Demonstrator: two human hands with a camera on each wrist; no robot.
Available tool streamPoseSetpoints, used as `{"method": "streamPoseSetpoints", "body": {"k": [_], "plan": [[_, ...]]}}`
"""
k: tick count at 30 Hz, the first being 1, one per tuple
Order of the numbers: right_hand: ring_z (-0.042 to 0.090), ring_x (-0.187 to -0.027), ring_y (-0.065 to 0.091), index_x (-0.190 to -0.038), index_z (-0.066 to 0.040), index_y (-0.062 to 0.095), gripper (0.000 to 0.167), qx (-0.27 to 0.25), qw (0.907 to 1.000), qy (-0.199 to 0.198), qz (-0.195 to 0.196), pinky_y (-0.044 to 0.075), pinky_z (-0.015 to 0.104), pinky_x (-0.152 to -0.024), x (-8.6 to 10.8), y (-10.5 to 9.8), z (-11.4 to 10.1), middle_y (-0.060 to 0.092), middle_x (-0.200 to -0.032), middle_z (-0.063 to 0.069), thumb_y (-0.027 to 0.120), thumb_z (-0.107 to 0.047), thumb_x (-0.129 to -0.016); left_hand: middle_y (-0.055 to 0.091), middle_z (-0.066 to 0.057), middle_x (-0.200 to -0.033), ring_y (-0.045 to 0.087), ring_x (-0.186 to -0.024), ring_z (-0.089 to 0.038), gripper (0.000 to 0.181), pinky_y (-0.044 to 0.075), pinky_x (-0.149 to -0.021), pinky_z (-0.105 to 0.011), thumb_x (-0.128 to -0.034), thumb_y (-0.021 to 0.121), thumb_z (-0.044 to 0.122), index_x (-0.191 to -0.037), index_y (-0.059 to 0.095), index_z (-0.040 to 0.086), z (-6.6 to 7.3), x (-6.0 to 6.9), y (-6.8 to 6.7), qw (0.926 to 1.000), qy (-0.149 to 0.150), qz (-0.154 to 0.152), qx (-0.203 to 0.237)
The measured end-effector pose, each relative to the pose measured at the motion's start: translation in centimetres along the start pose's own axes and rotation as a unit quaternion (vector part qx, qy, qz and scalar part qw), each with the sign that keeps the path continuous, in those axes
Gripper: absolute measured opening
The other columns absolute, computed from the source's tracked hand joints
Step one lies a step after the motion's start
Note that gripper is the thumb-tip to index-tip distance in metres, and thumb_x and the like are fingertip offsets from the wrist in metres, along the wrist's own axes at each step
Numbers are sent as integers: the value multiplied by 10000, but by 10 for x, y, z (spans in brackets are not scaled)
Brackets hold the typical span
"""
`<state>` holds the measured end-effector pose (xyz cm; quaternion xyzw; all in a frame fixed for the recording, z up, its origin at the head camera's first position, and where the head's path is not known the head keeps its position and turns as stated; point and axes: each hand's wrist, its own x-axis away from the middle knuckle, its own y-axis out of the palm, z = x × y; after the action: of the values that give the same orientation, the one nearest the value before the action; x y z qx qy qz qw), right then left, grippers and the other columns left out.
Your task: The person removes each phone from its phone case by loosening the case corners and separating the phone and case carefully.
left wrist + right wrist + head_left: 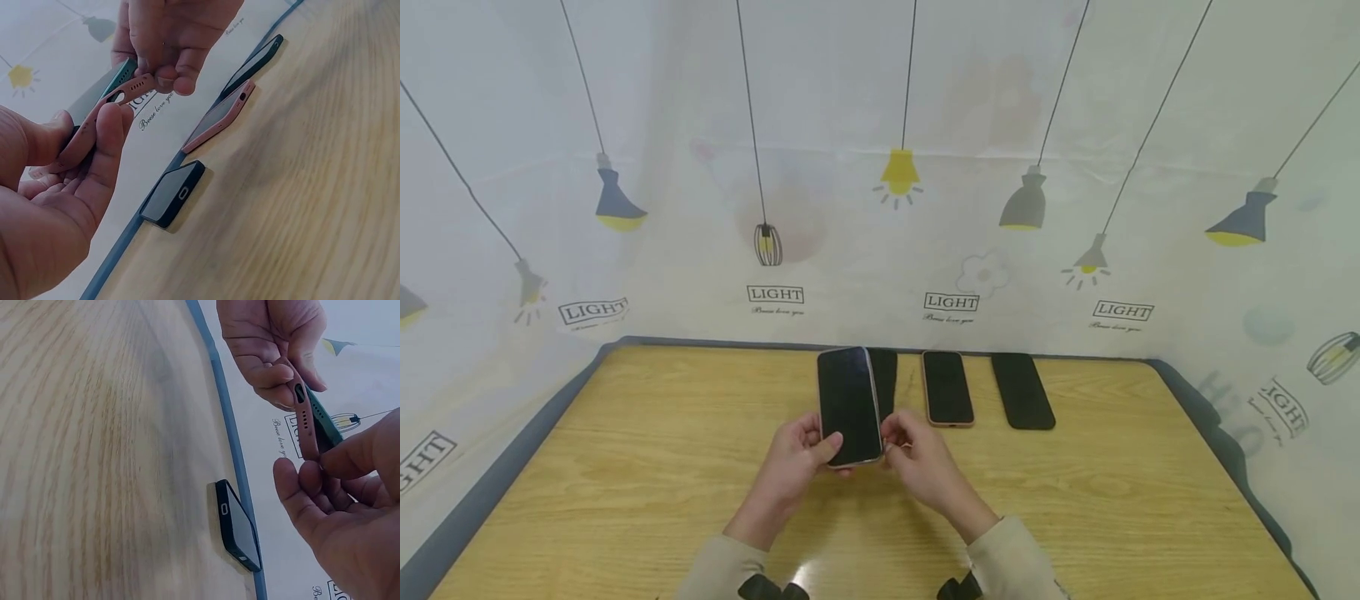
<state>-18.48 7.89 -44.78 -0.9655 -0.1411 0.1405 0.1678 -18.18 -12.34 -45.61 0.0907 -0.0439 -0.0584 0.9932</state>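
Observation:
A dark-screened phone (848,396) is held above the table, screen toward the head camera. My left hand (790,462) grips its lower left side, the thumb lying over the front. At the lower right corner, my right hand (928,467) pinches the edge of a pink phone case (80,140). Both wrist views show the case's bottom edge standing apart from the phone's green frame (325,417) near that corner, with a gap between them. The back of the phone and much of the case are hidden.
Toward the table's back edge lie a dark phone (886,383) partly behind the held one, a pink-cased phone (947,387) and another dark phone (1024,392). A lamp-printed cloth (850,183) hangs behind the wooden table (662,467).

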Motion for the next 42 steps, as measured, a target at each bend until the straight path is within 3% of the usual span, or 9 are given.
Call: {"method": "streamPoseSetpoints", "body": {"k": [7,14,18,23,26,32,38,42], "plan": [[97,-778,547,-922,-24,628,174,688,9976,-107,28,515,222,-671,-2,0,-2,573,-877,38,546,129,-907,720,-185,-947,723,-802,-201,156,635,-652,-333,-993,579,-99,-1132,561,-168,0,1,4,9995,34,178,-250],[99,-703,586,-955,8,639,132,325,9991,212,-161,525,240,-682,0,-3,3,590,-837,49,532,61,-895,692,-177,-886,719,-766,-225,139,644,-647,-393,-972,625,-91,-1097,597,-143,0,3,9,9965,124,341,-753],[135,-689,619,-963,12,626,40,99,9984,494,-250,547,240,-631,0,-4,5,613,-818,51,626,-26,-949,693,-188,-888,729,-764,-238,138,646,-648,-421,-967,645,-82,-1089,602,-130,-1,3,10,9948,162,323,-948],[152,-676,626,-951,-16,608,160,85,9963,776,-344,557,244,-590,0,-4,5,609,-813,37,735,-116,-948,688,-193,-890,728,-745,-243,148,649,-646,-419,-962,660,-70,-1090,608,-123,-3,3,11,9932,184,340,-1102],[170,-676,635,-949,-27,603,161,169,9956,839,-379,544,249,-590,0,-5,6,607,-812,30,734,-120,-949,679,-186,-880,723,-742,-243,157,649,-647,-421,-952,678,-61,-1085,614,-115,-5,3,11,9920,166,403,-1188],[331,-722,676,-965,-28,588,164,98,9952,850,-482,527,257,-597,0,-5,7,608,-805,37,712,-135,-969,674,-167,-876,713,-738,-247,190,645,-636,-428,-927,723,-40,-1081,625,-91,-5,4,10,9905,98,531,-1261],[148,-666,576,-975,-28,561,171,155,9953,736,-602,467,235,-578,1,-7,6,593,-803,29,694,-135,-984,691,-150,-891,716,-756,-230,226,644,-647,-430,-905,777,14,-1065,635,-58,-5,4,9,9863,65,656,-1509],[209,-669,622,-985,-10,548,167,-217,9948,737,-675,553,299,-610,1,-7,4,615,-787,48,681,-110,-993,682,-119,-882,682,-764,-181,257,620,-640,-334,-886,816,68,-1035,638,-41,-5,5,7,9769,140,748,-1997]]}}
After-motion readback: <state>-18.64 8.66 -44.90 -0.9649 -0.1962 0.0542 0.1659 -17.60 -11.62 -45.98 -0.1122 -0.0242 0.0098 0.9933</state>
